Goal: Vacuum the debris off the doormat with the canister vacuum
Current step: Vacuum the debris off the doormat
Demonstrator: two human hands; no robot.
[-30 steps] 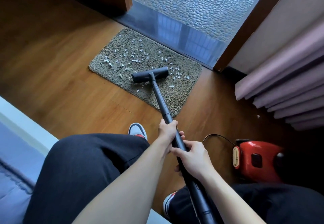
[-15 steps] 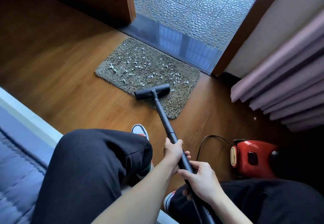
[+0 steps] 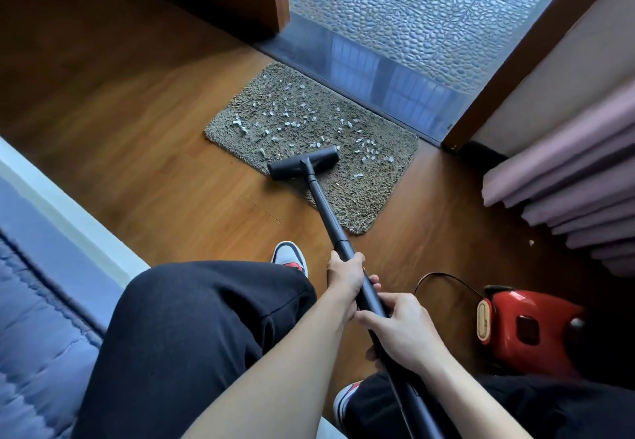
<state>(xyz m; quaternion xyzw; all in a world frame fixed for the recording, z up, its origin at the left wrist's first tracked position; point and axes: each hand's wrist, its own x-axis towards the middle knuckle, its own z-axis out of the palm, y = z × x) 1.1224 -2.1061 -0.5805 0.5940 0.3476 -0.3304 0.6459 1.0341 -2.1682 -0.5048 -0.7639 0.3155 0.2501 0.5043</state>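
A brownish shaggy doormat [image 3: 374, 160] lies on the wood floor before a doorway, strewn with several small white debris bits [image 3: 285, 115]. The black floor nozzle [image 3: 302, 163] of the vacuum rests on the mat's near edge. Its black wand [image 3: 326, 211] runs back to me. My left hand [image 3: 345, 275] grips the wand higher up, my right hand [image 3: 402, 330] grips it just behind. The red canister vacuum [image 3: 529, 328] sits on the floor at the right.
A bed edge with blue quilt [image 3: 31, 318] is at the left. Pink curtains [image 3: 567, 177] hang at the right. A dark threshold [image 3: 374, 70] and pebble floor lie beyond the mat. My knees and shoes [image 3: 290, 256] are below. A black cord [image 3: 443, 278] loops beside the canister.
The nozzle has been drawn back from the mat's middle toward its near edge, leaving the strip nearest me with less debris. The view shifted, so the mat sits more central.
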